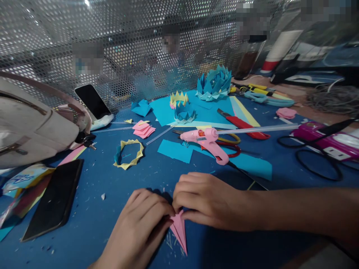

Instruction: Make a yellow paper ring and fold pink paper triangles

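A small pink folded paper (179, 229), its sharp point towards me, is between my hands low in the middle of the view. My left hand (143, 220) grips its upper left edge with bent fingers. From the right, my right hand (206, 201) pinches its top between thumb and fingers. Beyond them a pink glue gun (206, 140) lies on its side with a clear glue stick in its back. A yellow and blue zigzag paper ring (129, 164) lies to the left. Behind it is a small stack of pink paper squares (143, 129).
Phones (54, 201) and a white bag (33, 127) are at left. Blue paper flowers (214, 84), red-handled pliers (246, 127) and blue sheets (175, 150) lie farther back. A purple power strip (325, 140) with black cable is at right, before a perforated metal panel (126, 48).
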Available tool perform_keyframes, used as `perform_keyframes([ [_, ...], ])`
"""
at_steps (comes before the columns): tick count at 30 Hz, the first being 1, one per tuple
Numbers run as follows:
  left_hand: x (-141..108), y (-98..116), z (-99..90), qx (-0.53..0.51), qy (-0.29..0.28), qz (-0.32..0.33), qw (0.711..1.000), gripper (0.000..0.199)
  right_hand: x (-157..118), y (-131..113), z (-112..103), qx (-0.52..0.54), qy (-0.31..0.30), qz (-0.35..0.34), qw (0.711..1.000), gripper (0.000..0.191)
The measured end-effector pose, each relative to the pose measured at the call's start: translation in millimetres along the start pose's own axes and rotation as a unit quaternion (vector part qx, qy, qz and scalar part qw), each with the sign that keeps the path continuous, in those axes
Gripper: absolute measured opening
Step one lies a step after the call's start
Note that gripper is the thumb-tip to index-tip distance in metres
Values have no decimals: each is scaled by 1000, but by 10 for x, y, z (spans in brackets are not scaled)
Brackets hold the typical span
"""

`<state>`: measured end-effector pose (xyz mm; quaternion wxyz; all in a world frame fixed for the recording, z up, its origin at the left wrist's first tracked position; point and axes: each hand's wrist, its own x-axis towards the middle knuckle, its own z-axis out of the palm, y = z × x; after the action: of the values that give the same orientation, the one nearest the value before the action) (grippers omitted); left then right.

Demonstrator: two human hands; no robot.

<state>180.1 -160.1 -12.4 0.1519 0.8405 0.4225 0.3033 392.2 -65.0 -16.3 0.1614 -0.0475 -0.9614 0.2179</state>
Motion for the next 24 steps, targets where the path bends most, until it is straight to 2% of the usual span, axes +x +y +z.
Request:
perform_keyframes([
  [4,-17,-21,13,4,-13,-25,1000,8,-9,17,30,-8,11,2,1000,13],
  [9,-51,-45,4,36,-62,-49,996,8,-20,34,41,30,22,35,999,8],
  [12,-67,-42,16,44,-62,-68,995,9,-24,40,31,59,9,63,996,9],
  [17,-66,-20,44,35,-71,-96,992,19,-27,35,20,67,4,69,995,20],
  [24,-48,8,42,-4,-88,-143,986,17,-5,-1,-28,100,5,82,992,17],
])
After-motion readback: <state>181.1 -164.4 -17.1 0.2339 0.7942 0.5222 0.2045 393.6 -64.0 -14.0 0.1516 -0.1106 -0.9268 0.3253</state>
